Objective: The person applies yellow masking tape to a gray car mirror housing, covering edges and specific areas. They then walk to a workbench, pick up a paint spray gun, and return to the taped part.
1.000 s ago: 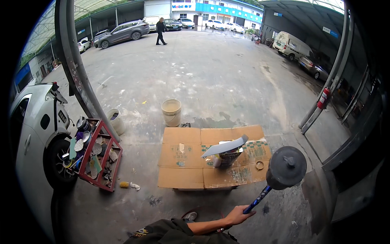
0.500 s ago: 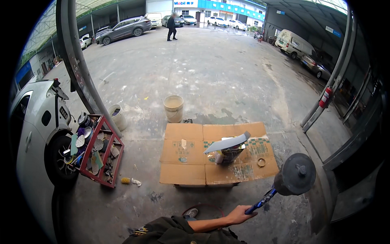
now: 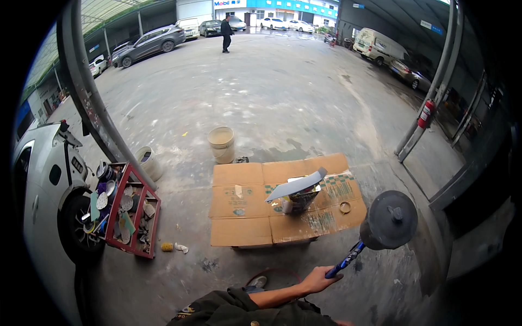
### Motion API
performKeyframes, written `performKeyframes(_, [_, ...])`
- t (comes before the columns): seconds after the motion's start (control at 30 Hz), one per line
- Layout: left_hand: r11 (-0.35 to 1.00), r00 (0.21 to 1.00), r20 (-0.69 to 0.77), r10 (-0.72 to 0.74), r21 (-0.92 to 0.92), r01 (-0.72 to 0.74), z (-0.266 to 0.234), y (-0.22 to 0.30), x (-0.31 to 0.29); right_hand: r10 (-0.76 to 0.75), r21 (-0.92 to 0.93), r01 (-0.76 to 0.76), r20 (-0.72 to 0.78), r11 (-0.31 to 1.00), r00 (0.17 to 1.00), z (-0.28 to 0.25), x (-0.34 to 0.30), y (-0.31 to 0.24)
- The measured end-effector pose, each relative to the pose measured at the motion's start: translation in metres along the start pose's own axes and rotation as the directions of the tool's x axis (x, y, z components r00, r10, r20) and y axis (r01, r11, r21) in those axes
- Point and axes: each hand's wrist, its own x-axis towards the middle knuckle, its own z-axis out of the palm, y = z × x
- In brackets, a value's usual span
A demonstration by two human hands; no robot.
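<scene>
My left hand (image 3: 317,280) reaches across from the lower left, fingers closed round the blue handle of what looks like a paint spray gun (image 3: 346,261). A round dark cup (image 3: 389,220) with a knobbed lid tops the tool, tilted up to the right. Beyond my hand lies a flattened cardboard sheet (image 3: 239,231) on a low support. A printed tin (image 3: 300,202) stands on it, a curved grey strip (image 3: 296,187) resting across its top. Beside the tin lies a tape roll (image 3: 345,207). Only a sliver of skin, possibly my right hand (image 3: 343,323), shows at the bottom edge.
A red cart (image 3: 154,231) full of tools and pads stands left, beside a white car (image 3: 46,187) and a metal post (image 3: 98,103). Two buckets (image 3: 221,146) are on the floor. A fire extinguisher (image 3: 427,113) hangs right. A person (image 3: 226,34) walks far off.
The whole view has shifted a little. My left hand, still gripping the spray gun, sits slightly higher and further left in the picture. The distant person has taken a step.
</scene>
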Motion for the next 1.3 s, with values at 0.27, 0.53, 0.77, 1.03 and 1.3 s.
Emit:
performKeyframes(0.27, [0.999,0.999,0.008,-0.039,0.03,0.039,0.009,-0.032,0.025,0.242,0.118,-0.278,0.253,0.953,0.937,-0.028,-0.014,0.038])
performKeyframes(0.53, [0.961,0.976,0.023,-0.218,-0.171,0.219,-0.001,-0.008,0.018,0.056,0.306,-0.208,0.44,0.929,0.896,-0.039,-0.049,-0.075])
performKeyframes(0.77, [0.955,0.976,0.064,-0.209,-0.201,0.218,-0.004,-0.021,0.018,-0.055,0.327,-0.04,0.277,0.944,0.959,-0.014,-0.084,-0.085])
performKeyframes(1.03, [0.961,0.964,0.164,-0.208,-0.148,0.233,0.006,-0.02,0.027,0.105,0.029,-0.109,0.118,0.994,0.987,0.025,-0.078,-0.048])
performKeyframes(1.3, [0.963,0.952,0.214,-0.219,-0.11,0.246,0.005,-0.021,0.033,0.067,-0.481,-0.046,0.026,0.876,0.997,0.045,-0.06,-0.05])
